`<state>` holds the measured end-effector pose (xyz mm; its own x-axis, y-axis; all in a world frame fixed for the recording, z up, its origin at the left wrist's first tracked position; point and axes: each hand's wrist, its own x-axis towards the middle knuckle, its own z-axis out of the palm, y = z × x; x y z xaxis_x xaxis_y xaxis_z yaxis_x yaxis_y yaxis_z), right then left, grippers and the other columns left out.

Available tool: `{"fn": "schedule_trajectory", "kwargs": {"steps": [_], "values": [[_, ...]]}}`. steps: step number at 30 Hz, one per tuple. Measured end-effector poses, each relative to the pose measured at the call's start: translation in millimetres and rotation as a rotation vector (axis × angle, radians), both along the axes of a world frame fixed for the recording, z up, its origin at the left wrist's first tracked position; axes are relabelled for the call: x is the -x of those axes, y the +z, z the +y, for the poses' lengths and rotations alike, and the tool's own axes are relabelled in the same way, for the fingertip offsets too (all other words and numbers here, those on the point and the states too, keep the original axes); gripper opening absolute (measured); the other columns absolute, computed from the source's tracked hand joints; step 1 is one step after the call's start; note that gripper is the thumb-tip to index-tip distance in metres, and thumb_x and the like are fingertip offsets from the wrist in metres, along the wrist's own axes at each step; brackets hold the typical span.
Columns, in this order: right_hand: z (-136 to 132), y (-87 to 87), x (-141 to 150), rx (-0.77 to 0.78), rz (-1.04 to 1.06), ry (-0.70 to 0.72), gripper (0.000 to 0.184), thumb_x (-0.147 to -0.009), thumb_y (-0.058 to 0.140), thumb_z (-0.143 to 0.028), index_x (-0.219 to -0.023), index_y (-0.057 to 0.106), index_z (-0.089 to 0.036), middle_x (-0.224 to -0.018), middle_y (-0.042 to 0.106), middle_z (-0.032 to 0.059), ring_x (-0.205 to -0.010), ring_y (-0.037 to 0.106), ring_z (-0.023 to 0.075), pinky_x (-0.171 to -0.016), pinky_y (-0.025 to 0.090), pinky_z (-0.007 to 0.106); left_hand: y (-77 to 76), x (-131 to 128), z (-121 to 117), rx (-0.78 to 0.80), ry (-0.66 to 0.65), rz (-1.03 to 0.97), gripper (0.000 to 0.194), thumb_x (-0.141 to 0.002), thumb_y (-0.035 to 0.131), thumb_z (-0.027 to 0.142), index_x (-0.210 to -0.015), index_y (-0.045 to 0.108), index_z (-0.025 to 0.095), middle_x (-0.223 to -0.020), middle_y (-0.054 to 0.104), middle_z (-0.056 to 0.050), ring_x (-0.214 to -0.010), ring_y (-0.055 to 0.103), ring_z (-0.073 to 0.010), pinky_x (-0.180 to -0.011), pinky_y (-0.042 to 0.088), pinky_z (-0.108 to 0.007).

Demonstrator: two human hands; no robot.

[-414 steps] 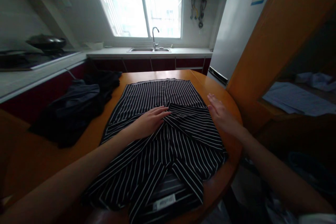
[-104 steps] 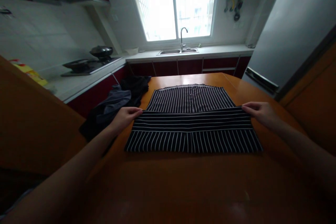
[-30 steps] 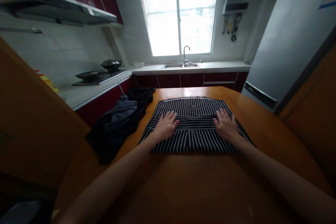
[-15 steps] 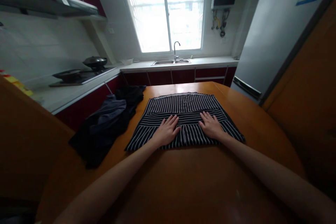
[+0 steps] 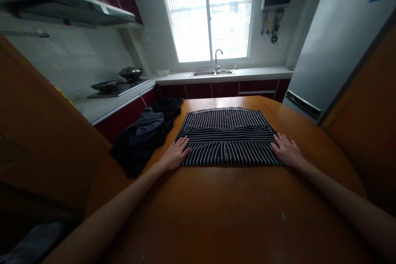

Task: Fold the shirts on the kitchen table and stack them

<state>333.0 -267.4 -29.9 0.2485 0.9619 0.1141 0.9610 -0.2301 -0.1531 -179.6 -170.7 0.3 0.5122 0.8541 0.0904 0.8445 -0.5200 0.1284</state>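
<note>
A black garment with white stripes (image 5: 227, 136) lies folded and flat on the wooden table, its near edge almost straight. Its stripes run across in the middle band and lengthwise above and below. My left hand (image 5: 175, 153) rests with fingers outstretched on the garment's left near corner. On the opposite side, my right hand (image 5: 287, 150) lies flat over the right near corner, fingers apart. Neither hand grasps the cloth.
Dark crumpled clothes (image 5: 145, 132) lie along the table's left edge. The wooden table (image 5: 229, 202) has a rounded right side. Beyond it are a sink (image 5: 213, 73), a stove with pans (image 5: 119, 86) and a fridge (image 5: 334, 41).
My hands have slid apart from the middle of the striped garment to its left and right near corners. The view has turned slightly left.
</note>
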Motion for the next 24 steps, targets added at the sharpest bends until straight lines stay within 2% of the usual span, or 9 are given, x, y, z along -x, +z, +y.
{"fn": "schedule_trajectory", "kwargs": {"steps": [5,8,10,12,15,17,24], "values": [[-7,-9.8,-10,-0.101,0.052,0.005,0.070,-0.100,0.022,-0.050,-0.153,0.039,-0.007,-0.161,0.033,0.0181,-0.150,0.026,0.0314,-0.120,0.020,0.057,-0.7,36,-17,0.022,0.011,-0.020,0.067,-0.104,0.023,0.056,-0.157,0.033,0.016,-0.163,0.027,-0.011,-0.153,0.020,-0.0261,-0.123,0.018,-0.048],[-13,-9.0,-16,-0.256,0.122,0.018,0.069,-0.100,0.023,-0.050,-0.146,0.048,-0.004,-0.156,0.041,0.0222,-0.148,0.032,0.0342,-0.119,0.025,0.058,6.7,55,-32,-0.035,-0.051,-0.127,0.065,-0.105,0.026,0.055,-0.157,0.035,0.016,-0.164,0.027,-0.010,-0.152,0.024,-0.0257,-0.123,0.024,-0.046],[-21,-3.8,-16,-0.404,0.165,0.087,0.065,-0.101,0.027,-0.049,-0.141,0.055,-0.006,-0.152,0.046,0.0221,-0.147,0.034,0.0333,-0.119,0.028,0.055,14.3,63,-42,-0.083,-0.145,-0.202,0.060,-0.104,0.036,0.053,-0.155,0.039,0.021,-0.163,0.030,-0.008,-0.150,0.029,-0.0252,-0.123,0.028,-0.045],[-33,3.5,-11,-0.482,0.182,0.246,0.060,-0.101,0.034,-0.050,-0.140,0.057,-0.011,-0.151,0.048,0.0188,-0.146,0.036,0.0312,-0.120,0.029,0.053,20.9,68,-50,-0.093,-0.255,-0.215,0.054,-0.102,0.046,0.050,-0.150,0.046,0.026,-0.158,0.041,-0.006,-0.147,0.036,-0.0255,-0.121,0.033,-0.046],[-54,12.2,0,-0.402,0.171,0.518,0.052,-0.098,0.048,-0.048,-0.142,0.057,-0.020,-0.154,0.047,0.0118,-0.146,0.036,0.0305,-0.120,0.030,0.055,24.7,72,-55,-0.086,-0.359,-0.180,0.045,-0.101,0.053,0.045,-0.143,0.056,0.029,-0.145,0.057,-0.004,-0.136,0.051,-0.0245,-0.114,0.044,-0.043],[-64,14.5,4,-0.323,0.171,0.618,0.050,-0.097,0.053,-0.045,-0.142,0.057,-0.024,-0.155,0.046,0.0090,-0.146,0.035,0.0309,-0.119,0.031,0.056,24.0,73,-53,-0.114,-0.372,-0.165,0.041,-0.101,0.052,0.042,-0.141,0.058,0.030,-0.140,0.062,-0.004,-0.129,0.059,-0.0235,-0.110,0.049,-0.041],[-64,11.5,-13,-0.223,0.149,0.630,0.046,-0.099,0.050,-0.039,-0.141,0.059,-0.021,-0.150,0.052,0.0100,-0.141,0.045,0.0292,-0.116,0.038,0.054,22.5,75,-42,-0.180,-0.393,-0.096,0.042,-0.102,0.044,0.024,-0.142,0.058,0.029,-0.136,0.065,-0.003,-0.121,0.065,-0.0211,-0.105,0.053,-0.038]]}}
